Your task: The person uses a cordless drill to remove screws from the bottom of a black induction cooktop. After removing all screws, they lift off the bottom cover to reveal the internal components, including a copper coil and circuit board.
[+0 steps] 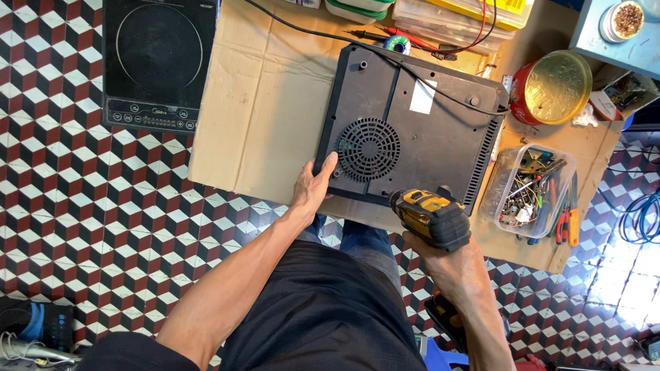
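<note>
While the upside-down induction cooker [408,133] sits on a sheet of cardboard [266,114] on the tiled floor, straight ahead of the knees, the left hand [313,186] lies on its near-left corner, fingers together and pressed flat on the black base beside the round fan grille [367,149]. Right hand [453,271] is wrapped tight around a yellow-and-black cordless drill [431,217], nose aimed at the near edge, just right of the left hand. Both forearms reach forward, elbows tucked by the lap.
</note>
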The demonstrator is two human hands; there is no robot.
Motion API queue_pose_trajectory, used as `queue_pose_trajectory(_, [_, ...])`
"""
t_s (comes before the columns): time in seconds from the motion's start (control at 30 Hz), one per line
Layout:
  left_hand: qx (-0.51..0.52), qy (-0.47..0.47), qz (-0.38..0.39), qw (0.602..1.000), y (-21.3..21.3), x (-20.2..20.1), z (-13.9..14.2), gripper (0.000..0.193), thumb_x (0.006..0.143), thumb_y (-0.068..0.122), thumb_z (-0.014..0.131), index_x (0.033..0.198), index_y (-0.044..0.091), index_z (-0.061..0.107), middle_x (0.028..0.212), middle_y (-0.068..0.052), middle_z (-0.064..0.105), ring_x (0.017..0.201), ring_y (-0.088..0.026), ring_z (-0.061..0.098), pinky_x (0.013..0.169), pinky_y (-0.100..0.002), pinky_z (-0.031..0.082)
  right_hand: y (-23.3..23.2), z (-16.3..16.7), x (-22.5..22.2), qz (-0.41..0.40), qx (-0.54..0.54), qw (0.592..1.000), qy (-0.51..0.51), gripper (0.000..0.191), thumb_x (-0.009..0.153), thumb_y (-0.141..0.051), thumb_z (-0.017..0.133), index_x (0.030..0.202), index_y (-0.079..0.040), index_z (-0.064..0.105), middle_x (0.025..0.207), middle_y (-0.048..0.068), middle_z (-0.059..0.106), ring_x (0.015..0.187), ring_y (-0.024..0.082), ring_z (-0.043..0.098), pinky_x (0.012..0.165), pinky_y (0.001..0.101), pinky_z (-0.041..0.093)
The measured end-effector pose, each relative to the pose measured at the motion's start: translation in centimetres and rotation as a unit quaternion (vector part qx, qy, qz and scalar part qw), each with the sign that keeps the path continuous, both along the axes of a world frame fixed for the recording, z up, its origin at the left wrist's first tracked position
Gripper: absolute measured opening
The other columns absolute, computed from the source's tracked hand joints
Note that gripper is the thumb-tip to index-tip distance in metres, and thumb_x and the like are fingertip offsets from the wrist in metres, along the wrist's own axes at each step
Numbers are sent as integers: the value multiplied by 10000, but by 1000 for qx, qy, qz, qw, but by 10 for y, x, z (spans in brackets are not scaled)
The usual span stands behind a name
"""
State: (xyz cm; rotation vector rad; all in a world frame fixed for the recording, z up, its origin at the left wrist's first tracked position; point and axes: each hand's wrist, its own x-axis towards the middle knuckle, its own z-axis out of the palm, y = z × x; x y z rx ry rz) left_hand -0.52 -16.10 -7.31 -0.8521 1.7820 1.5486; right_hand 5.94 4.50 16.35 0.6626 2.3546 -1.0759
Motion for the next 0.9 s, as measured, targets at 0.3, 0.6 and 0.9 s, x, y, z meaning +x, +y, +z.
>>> queue_pose_trajectory(0.3, [-16,5,-16,1000,-3,-4,11,1057,786,769,622,1519,29,441,1379,-219,590,1163,-301,655,809,-348,619,-5,5,-2,11,21,999,-37,390,855,-332,723,1186,-126,736,999,76,787,911,207,739,830,387,570])
queue_pose_trajectory(0.6, [-6,1,-5,1000,-5,-3,11,1039,760,748,632,1489,25,472,1349,-213,614,1123,-294,675,788,-363,626,-5,3,2,4,8,1000,-23,389,842,-316,743,1177,-120,733,993,80,797,900,205,736,823,371,558])
queue_pose_trajectory(0.9, [-61,58,-62,995,-10,2,-7,1034,839,785,587,1466,-30,479,1449,-297,518,1372,-409,491,1106,-445,418,-7,9,1,19,22,999,-31,364,858,-315,730,1166,-122,729,947,75,783,850,204,729,784,375,561])
